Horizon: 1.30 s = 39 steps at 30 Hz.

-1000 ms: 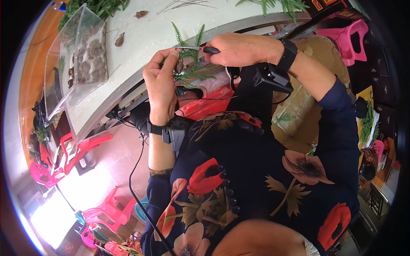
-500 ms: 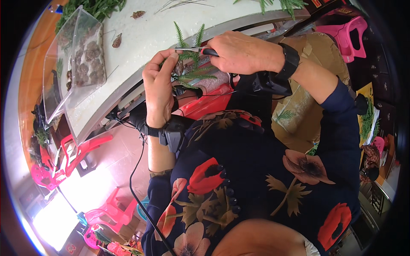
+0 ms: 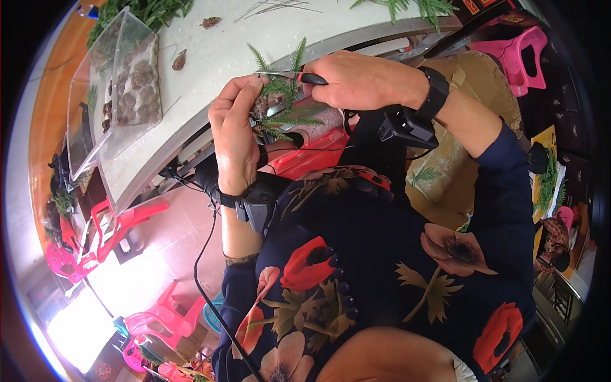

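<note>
My left hand [image 3: 234, 121] is closed in a pinch on a green artificial pine sprig [image 3: 294, 95], just above the table's near edge. A brown pine cone [image 3: 259, 108] shows among its needles, partly behind my fingers. My right hand [image 3: 366, 81] grips the black-and-red handle [image 3: 313, 79] of a slim metal hand tool. The tool's thin jaws [image 3: 277, 73] point left across the sprig, their tip at my left thumb and forefinger. Whether they are scissors or pliers I cannot tell. What lies between my left fingertips is hidden.
On the white table [image 3: 216, 48] lie small pine cones [image 3: 179, 60], thin wires [image 3: 280, 7] and green sprigs [image 3: 407, 7]. A clear plastic box [image 3: 114, 89] with more cones stands at the left. A cardboard box [image 3: 461, 184] is at the right, near a pink stool [image 3: 519, 60].
Both hands have shifted only slightly, and the sprig has tilted a little to the left. The tool is still held against it in the same place.
</note>
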Tool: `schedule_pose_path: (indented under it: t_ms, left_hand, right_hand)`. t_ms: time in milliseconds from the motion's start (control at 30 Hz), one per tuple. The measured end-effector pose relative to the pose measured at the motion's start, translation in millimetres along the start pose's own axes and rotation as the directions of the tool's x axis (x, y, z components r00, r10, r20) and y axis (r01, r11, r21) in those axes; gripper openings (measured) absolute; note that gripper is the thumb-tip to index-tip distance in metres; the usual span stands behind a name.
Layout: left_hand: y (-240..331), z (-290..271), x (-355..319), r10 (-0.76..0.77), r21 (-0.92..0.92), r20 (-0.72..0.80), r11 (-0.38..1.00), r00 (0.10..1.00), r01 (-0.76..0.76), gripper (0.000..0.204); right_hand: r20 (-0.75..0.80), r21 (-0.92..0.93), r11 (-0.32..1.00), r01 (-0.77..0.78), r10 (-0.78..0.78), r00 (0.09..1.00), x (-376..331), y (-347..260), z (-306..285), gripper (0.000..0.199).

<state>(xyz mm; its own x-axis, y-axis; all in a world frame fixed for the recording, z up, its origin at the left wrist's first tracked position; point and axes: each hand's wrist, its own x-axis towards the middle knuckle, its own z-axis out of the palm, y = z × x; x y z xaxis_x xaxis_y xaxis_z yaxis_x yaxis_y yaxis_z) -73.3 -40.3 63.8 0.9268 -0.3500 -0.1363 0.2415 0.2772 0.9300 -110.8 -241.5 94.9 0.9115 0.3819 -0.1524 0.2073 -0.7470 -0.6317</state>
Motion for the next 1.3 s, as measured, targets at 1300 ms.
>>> schedule_pose_path:
  t_ms: [1300]
  left_hand:
    - [0.5,21.5,18.9,0.148,0.025,-0.073,0.989,0.986,-0.146,0.019]
  right_hand:
    - [-0.233,-0.227,0.963,-0.146,0.092,0.968,2.6,-10.1,-49.5,0.022]
